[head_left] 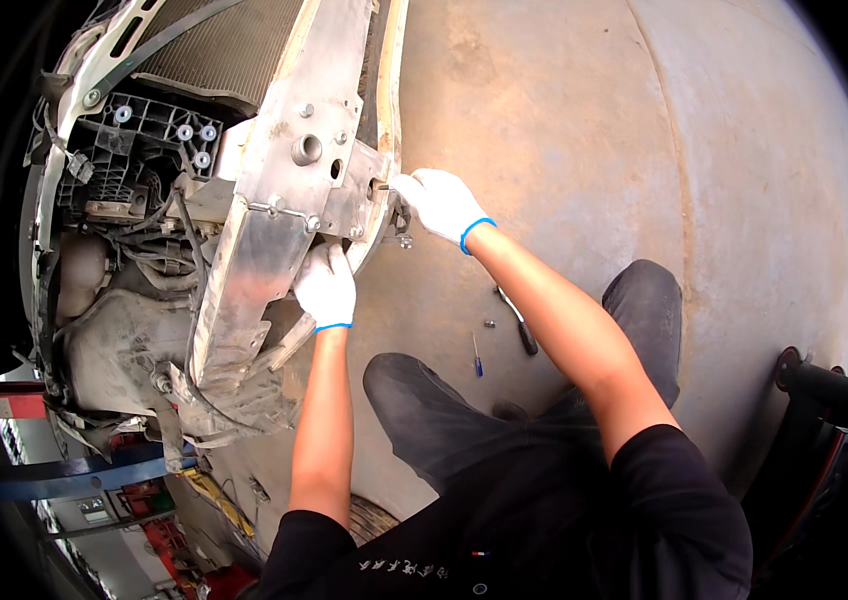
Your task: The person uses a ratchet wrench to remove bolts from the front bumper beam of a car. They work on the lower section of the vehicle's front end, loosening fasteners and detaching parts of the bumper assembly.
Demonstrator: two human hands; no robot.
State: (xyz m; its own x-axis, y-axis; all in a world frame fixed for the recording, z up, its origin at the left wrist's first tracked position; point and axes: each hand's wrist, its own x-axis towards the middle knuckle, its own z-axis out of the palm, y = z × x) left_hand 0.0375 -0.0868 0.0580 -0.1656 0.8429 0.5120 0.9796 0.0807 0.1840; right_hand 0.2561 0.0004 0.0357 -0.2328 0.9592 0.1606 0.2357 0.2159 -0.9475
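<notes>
A bare metal bumper beam with several holes and bolts runs along the exposed front of a car. My right hand, in a white glove, is closed at the beam's outer side. A small dark rod, perhaps a bolt, sticks out from its pinched fingertips toward a hole in the bracket plate. Lower down, my left hand, also gloved in white, reaches to the beam's edge below the bracket. Its fingers are bunched, and their tips, with anything between them, are hidden by the metal.
On the floor near my knees lie a blue-handled screwdriver, a black-handled tool and a small metal socket-like piece. The car's radiator and loose hoses are exposed at left. A black cylindrical object stands at far right.
</notes>
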